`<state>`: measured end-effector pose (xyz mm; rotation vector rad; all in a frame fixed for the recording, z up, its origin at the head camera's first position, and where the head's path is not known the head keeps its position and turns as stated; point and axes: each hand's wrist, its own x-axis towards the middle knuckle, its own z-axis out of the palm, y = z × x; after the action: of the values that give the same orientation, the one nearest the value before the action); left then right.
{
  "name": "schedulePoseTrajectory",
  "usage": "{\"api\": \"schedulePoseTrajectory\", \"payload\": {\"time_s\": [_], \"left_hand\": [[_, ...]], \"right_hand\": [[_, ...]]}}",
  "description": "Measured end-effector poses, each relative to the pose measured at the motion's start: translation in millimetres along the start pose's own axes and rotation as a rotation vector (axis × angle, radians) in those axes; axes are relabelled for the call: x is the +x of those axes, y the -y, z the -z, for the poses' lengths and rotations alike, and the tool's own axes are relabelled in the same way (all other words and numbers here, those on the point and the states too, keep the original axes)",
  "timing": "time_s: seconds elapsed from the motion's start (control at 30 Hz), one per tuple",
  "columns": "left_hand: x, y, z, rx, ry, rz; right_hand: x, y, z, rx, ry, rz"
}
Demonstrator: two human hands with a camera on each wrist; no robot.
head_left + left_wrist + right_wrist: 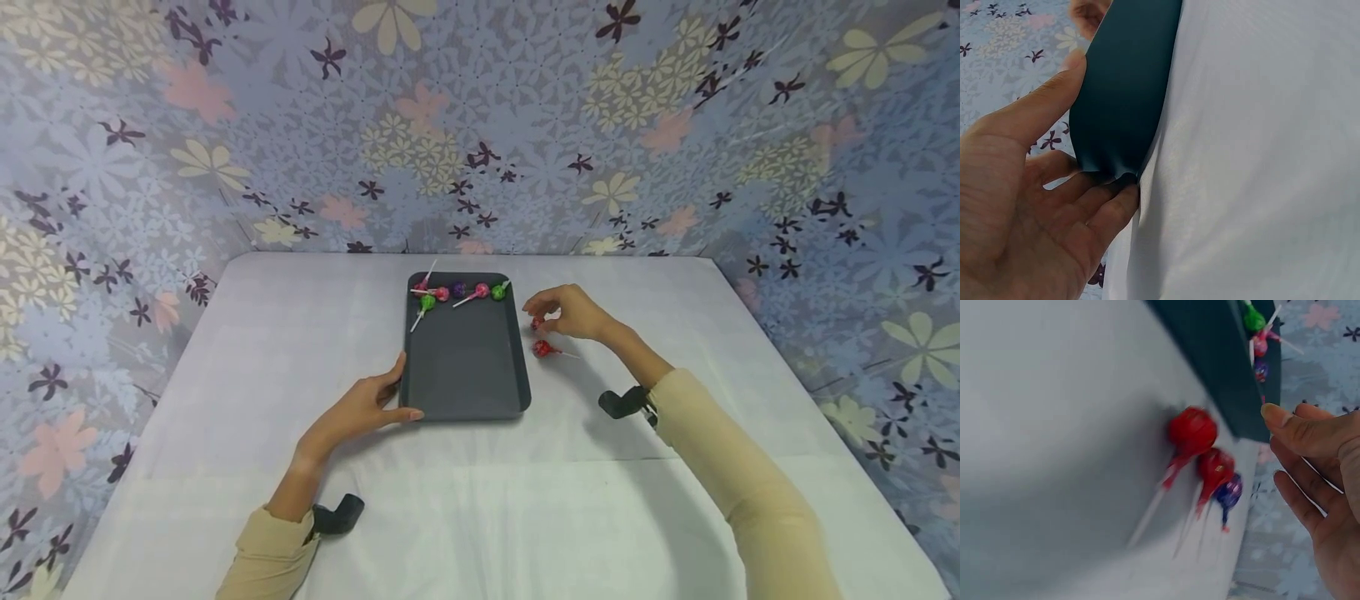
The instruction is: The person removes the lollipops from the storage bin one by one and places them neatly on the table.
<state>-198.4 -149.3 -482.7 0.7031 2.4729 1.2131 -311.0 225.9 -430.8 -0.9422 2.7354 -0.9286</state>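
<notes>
A dark grey tray (467, 367) lies on a white-covered table. My left hand (365, 408) grips its near left corner, thumb along the front rim and fingers against the left side; the left wrist view shows those fingers curled at the tray wall (1125, 75). My right hand (573, 312) hovers just right of the tray, fingers loosely bent and holding nothing. Beneath it is a red lollipop (537, 322), partly hidden, with another red lollipop (542, 348) nearer me. In the right wrist view a purple lollipop (1229, 491) lies beside the two red ones.
Along the tray's far end lie several wrapped lollipops, among them a green one (427, 302), a purple one (458, 290), a pink one (482, 290) and another green one (498, 292). A flowered covering (480, 167) rises behind the table's far edge.
</notes>
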Motion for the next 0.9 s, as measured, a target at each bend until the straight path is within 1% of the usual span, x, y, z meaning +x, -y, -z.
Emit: {"api": "schedulePoseTrajectory", "payload": {"time_s": [0.2, 0.27, 0.37, 0.53, 0.7, 0.9], "left_hand": [[-3.2, 4.4, -0.7, -0.010, -0.013, 0.000], [-3.5, 5.4, -1.1, -0.016, -0.015, 0.000], [-3.3, 6.6, -1.7, -0.029, -0.012, 0.006], [-2.9, 7.7, -1.6, -0.023, -0.014, 0.012], [-1.3, 7.7, -1.7, -0.025, -0.008, 0.001], [1.8, 6.2, -1.8, -0.036, -0.003, 0.006]], "right_hand": [[30, 15, -5, -0.004, 0.021, 0.021], [40, 19, -6, -0.007, 0.025, 0.014], [54, 22, -9, -0.011, 0.033, 0.003], [74, 25, -11, -0.021, 0.045, -0.004], [89, 24, -11, -0.040, 0.077, -0.056], [100, 23, -8, -0.116, 0.098, -0.113]]}}
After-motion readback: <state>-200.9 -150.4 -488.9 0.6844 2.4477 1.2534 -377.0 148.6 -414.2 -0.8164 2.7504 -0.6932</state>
